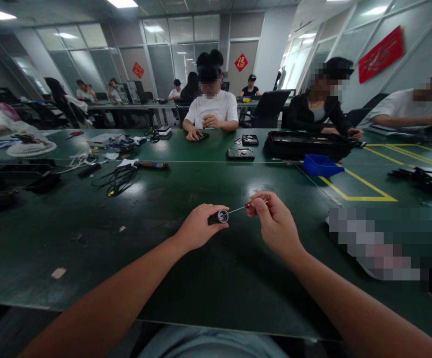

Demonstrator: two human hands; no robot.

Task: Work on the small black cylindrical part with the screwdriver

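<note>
Both my hands are raised over the green table (186, 268), close together. My left hand (199, 226) is closed around a small dark round part with a metal ring face (221, 216). My right hand (273, 223) pinches the amber handle of a thin screwdriver (256, 202). The screwdriver's slim metal shaft (236, 210) runs left and its tip meets the ring face of the part. Most of the part is hidden inside my left fingers.
Across the table sit a blue bin (322, 165), a long black tray (307, 145), two hard drives (240, 154), coiled black cables (117, 180) and a white fan (31, 147). Several people sit opposite. Yellow tape lines (365, 191) mark the right side.
</note>
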